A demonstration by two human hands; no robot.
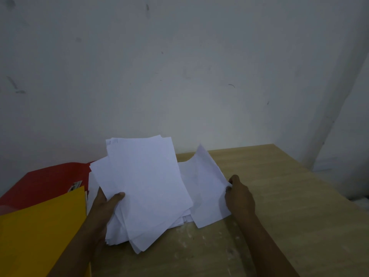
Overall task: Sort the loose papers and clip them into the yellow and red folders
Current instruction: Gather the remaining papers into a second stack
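We see a wooden table (279,196) against a grey wall (179,66). Our left hand (105,206) grips a fanned paper stack (143,186), thumb on top. Our right hand (238,194) pinches a single sheet (203,188) at its edge. At left, a yellow folder (40,232) overlaps a red folder (46,182).

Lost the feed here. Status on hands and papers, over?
Left hand grips the paper stack, thumb on top. Right hand pinches a loose sheet. Yellow folder and red folder closed at left; nothing clipped yet.
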